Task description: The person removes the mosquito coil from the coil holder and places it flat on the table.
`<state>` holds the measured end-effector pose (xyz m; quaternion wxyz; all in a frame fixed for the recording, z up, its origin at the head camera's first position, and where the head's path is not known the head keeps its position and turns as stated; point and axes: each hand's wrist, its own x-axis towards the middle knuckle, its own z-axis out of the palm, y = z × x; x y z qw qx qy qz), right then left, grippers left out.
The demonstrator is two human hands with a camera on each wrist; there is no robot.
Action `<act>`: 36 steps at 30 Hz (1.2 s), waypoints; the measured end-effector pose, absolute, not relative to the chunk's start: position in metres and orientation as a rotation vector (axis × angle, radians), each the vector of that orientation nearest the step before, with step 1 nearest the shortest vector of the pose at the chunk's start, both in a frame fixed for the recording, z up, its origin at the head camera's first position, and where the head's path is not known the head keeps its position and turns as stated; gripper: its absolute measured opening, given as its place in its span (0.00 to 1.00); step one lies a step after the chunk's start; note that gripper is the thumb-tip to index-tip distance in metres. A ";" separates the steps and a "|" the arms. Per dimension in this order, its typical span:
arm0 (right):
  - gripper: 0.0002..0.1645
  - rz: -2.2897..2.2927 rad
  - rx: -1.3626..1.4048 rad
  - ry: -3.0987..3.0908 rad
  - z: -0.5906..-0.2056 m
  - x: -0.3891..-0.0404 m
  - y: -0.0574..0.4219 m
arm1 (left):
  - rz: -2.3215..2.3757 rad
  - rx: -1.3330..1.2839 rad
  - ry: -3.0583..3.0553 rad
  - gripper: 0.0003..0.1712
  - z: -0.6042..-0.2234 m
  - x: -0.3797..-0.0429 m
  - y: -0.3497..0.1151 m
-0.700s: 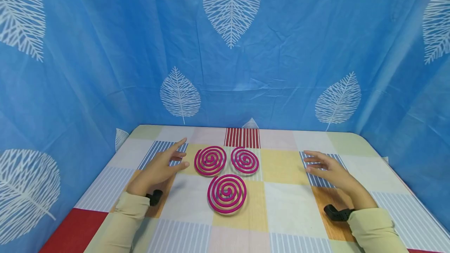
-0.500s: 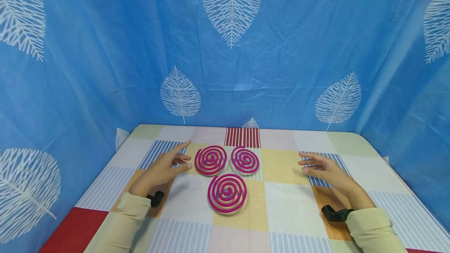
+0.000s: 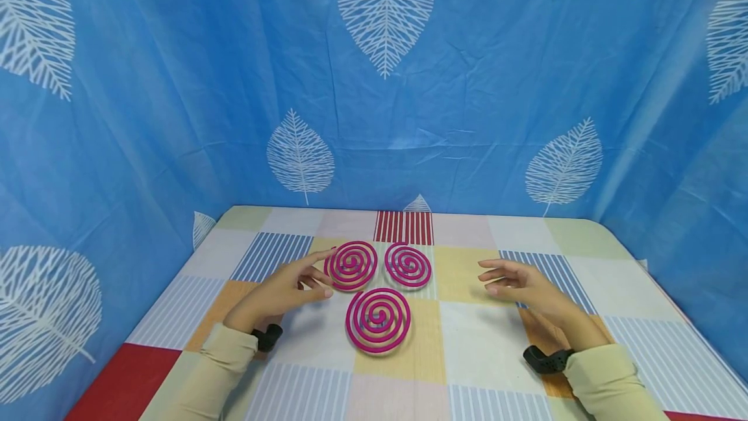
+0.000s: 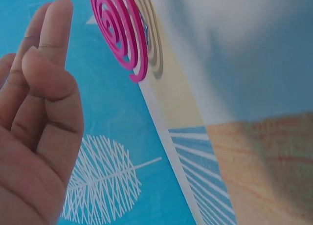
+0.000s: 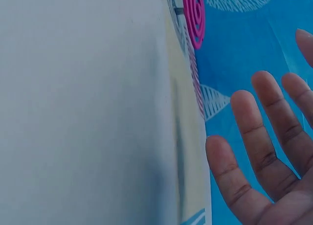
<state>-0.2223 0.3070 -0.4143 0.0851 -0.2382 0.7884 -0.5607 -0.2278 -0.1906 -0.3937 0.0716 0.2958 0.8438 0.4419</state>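
Note:
Three magenta mosquito coils lie in a triangle on the table: a back-left coil [image 3: 351,266], a back-right coil [image 3: 408,266] and a front coil [image 3: 379,319]. They sit raised, with shadows below them; a small metal stand [image 5: 179,11] shows beneath one coil in the right wrist view. My left hand [image 3: 285,290] hovers just left of the back-left coil, fingers relaxed and holding nothing. Its index fingertip overlaps that coil's edge in the head view; I cannot tell whether they touch. My right hand [image 3: 528,286] hovers well right of the coils, fingers loosely extended and holding nothing.
A patchwork-patterned cloth [image 3: 485,336] covers the table. Blue curtains [image 3: 467,83] with white leaf prints stand behind it and on both sides. Each wrist wears a black device, the left one [image 3: 269,337] and the right one [image 3: 546,360].
My left hand has moved right, up to the back-left coil. My right hand has moved left, toward the coils. The coils stay where they were.

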 end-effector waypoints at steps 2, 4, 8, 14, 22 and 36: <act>0.26 -1.688 -0.712 2.311 -0.414 -0.222 0.304 | 1.323 0.889 2.522 0.43 -0.395 -0.228 -0.188; 0.26 -1.689 -0.717 2.288 -0.414 -0.222 0.300 | 1.320 0.881 2.509 0.43 -0.396 -0.227 -0.186; 0.25 -1.683 -0.738 2.267 -0.415 -0.221 0.294 | 1.337 0.850 2.462 0.44 -0.398 -0.224 -0.182; 0.26 -1.655 -0.764 2.277 -0.415 -0.220 0.285 | 1.363 0.825 2.383 0.44 -0.400 -0.220 -0.178; 0.29 -1.598 -0.911 2.278 -0.416 -0.220 0.272 | 1.316 0.796 2.356 0.43 -0.402 -0.217 -0.174; 0.30 -1.510 -0.900 2.235 -0.417 -0.219 0.253 | 1.195 0.795 2.381 0.45 -0.406 -0.214 -0.171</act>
